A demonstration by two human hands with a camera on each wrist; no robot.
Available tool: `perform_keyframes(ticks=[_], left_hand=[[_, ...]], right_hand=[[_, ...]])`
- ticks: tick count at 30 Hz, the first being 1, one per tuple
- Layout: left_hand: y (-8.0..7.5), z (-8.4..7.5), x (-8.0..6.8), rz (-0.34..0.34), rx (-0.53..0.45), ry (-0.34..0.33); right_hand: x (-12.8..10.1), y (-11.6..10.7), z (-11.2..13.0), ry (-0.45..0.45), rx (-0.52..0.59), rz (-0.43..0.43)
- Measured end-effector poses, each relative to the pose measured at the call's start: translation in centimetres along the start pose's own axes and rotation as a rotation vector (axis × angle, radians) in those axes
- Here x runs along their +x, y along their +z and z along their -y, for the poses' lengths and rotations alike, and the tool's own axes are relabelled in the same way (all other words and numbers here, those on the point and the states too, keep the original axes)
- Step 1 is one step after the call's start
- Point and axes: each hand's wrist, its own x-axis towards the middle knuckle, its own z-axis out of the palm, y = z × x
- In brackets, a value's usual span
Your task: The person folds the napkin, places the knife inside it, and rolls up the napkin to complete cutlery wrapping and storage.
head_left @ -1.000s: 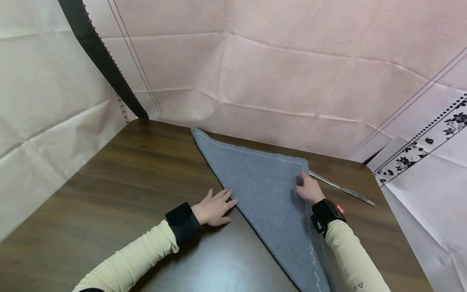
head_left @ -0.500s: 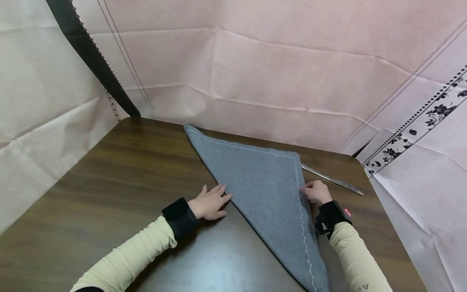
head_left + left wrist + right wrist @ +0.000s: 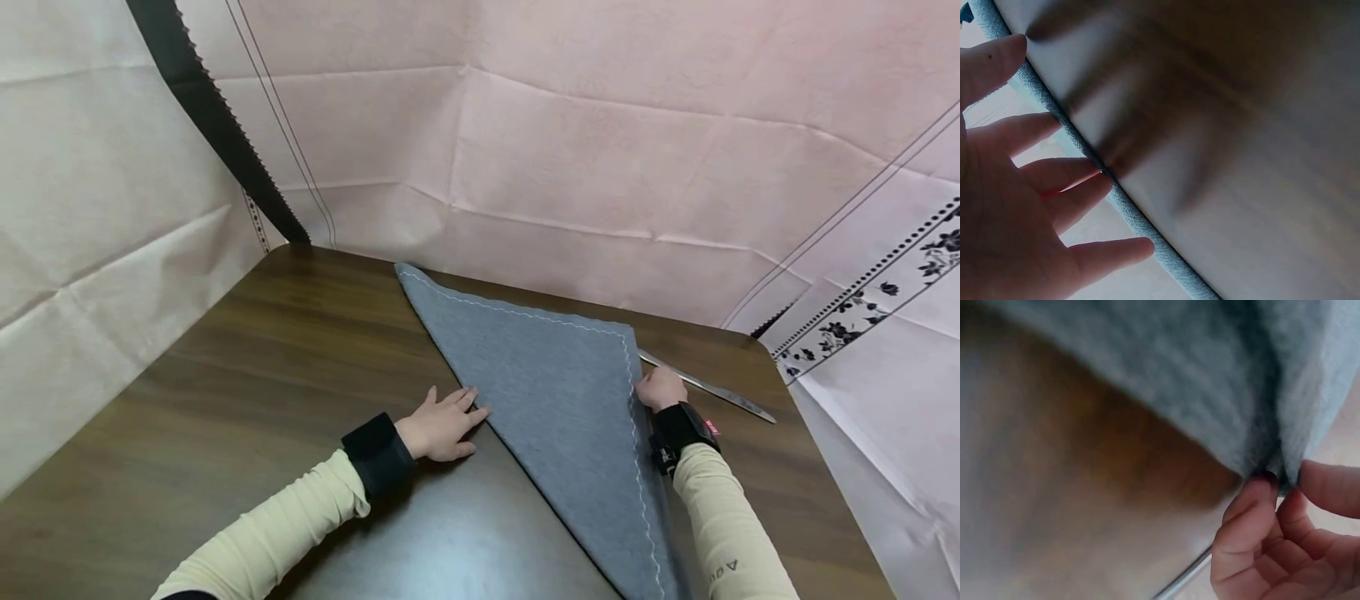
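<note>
A grey-blue cloth [image 3: 547,400], folded into a triangle with wavy white stitching along two edges, lies on the brown wooden table. My left hand [image 3: 442,425] is spread flat, its fingertips touching the cloth's diagonal folded edge. In the left wrist view, the straight fingers [image 3: 1085,175] reach that rounded fold [image 3: 1125,206]. At the cloth's right edge, just below its upper right corner, my right hand [image 3: 660,388] pinches the fabric. The right wrist view shows thumb and fingers [image 3: 1250,519] closed on a gathered bit of the cloth [image 3: 1210,381].
A long, thin silver metal strip [image 3: 716,390] with a tapered end lies right of the cloth, passing behind the right hand. The wooden table [image 3: 247,358] extends to the left. Pale creased sheeting [image 3: 555,150] hangs behind the table's far edge.
My right hand has moved off the top of the cloth to its right edge, where it now pinches the fabric. The left hand stays in place; the view shifts slightly.
</note>
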Motion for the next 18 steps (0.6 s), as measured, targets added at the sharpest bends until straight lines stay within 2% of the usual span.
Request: perform_keyframes(ticks=[3, 6, 10, 14, 16, 18], left_hand=[[0.0, 0.0, 0.1, -0.009, 0.012, 0.0], [-0.2, -0.4, 0.2, -0.021, 0.027, 0.017], [-0.9, -0.3, 1.2, -0.035, 0.022, 0.046], [-2.5, 0.8, 3.3, -0.012, -0.024, 0.016], [-3.1, 1.5, 4.2, 0.026, -0.04, -0.021], [-3.3, 2.2, 5.0, 0.079, -0.037, -0.066]], right_hand=[[0.3, -0.1, 0.1, -0.032, -0.021, 0.004], [-0.1, -0.6, -0.2, -0.023, -0.036, 0.022], [-1.6, -1.2, 0.1, -0.052, -0.08, 0.018], [-5.6, -1.4, 2.1, -0.205, -0.143, 0.057], [-8.2, -0.9, 3.4, -0.28, -0.169, 0.139], [-10.5, -0.1, 4.4, -0.317, -0.196, 0.223]])
